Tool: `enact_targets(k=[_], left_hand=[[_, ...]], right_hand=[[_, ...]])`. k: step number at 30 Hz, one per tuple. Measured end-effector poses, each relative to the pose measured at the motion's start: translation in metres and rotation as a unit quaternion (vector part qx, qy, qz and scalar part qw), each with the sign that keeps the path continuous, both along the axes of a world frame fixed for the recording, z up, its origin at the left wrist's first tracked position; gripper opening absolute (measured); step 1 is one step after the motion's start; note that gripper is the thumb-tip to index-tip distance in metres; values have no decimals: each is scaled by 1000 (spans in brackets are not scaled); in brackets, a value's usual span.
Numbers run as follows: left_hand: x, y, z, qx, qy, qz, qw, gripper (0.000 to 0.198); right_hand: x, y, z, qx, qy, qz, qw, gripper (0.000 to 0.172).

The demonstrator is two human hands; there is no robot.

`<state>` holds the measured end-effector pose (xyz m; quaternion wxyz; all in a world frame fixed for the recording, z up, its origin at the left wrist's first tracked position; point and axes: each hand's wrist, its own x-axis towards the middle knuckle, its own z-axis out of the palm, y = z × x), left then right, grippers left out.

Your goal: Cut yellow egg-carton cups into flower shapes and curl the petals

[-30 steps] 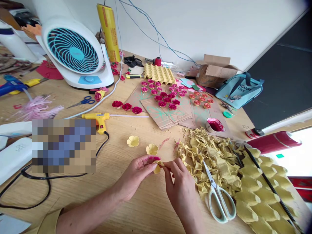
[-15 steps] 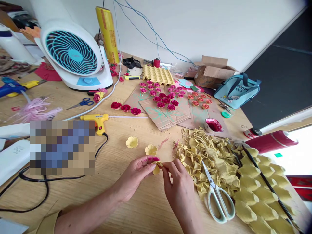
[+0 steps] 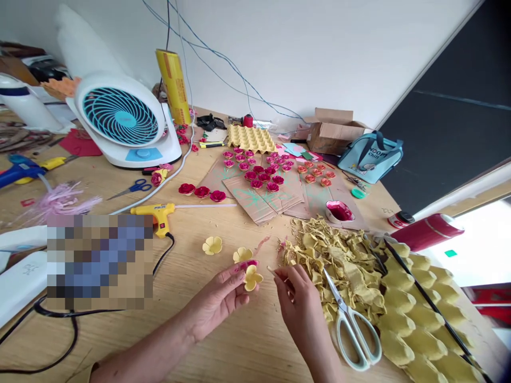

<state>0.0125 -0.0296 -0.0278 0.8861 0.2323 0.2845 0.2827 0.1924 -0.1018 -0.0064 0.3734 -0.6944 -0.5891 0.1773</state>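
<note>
Between thumb and fingers, my left hand (image 3: 219,297) pinches a yellow egg-carton flower (image 3: 252,278) by its left side, its cup turned up toward me. My right hand (image 3: 298,298) is a short way to the right, closed in a pinch on a small yellow carton scrap (image 3: 272,270) that is apart from the flower. Two more cut flowers lie on the table just beyond: a five-petalled carton flower (image 3: 212,245) and another carton flower (image 3: 242,255) close to my left fingertips. White-handled scissors (image 3: 355,332) rest partly open to the right of my right hand.
A heap of torn carton scraps (image 3: 335,260) and an uncut egg tray (image 3: 423,319) with a brush (image 3: 419,290) lie right. Painted roses (image 3: 257,175) stand on cardboard behind, beside a dish of red paint (image 3: 339,210). A yellow glue gun (image 3: 159,215) and a fan (image 3: 123,119) are left.
My hands have moved apart. The right one has come away with a small carton scrap, while the left one keeps the flower, now tilted open toward me. The view has shifted slightly.
</note>
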Motion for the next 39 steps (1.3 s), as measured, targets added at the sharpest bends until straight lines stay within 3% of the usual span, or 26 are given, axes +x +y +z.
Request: enact_targets(k=[4,11,20,23,26,31,39], left_hand=[[1,-1,0,39,5,-22,999,40],[4,-5,-2,210,10,-115,971,49],[-1,0,-9,375,147,-90,911,49],[-2,1,-4,427,180,-105,880,41],[-5,2,1,487,243,-125,829,32],[-6,2,3,558,333,-136,747,32],[-8,1,5,557,390,-95,727,32]], right_hand=[[-1,1,-10,-38,-105,2,994,17],[-6,1,-19,-90,-184,-3,979,15],[-14,8,-25,-121,-212,-7,970,18],[-14,10,-26,-131,-226,-15,965,20],[-13,11,-29,-126,-246,-29,961,20],[-12,12,-35,-115,-283,-50,951,20],[-10,9,-35,-114,-302,-54,945,16]])
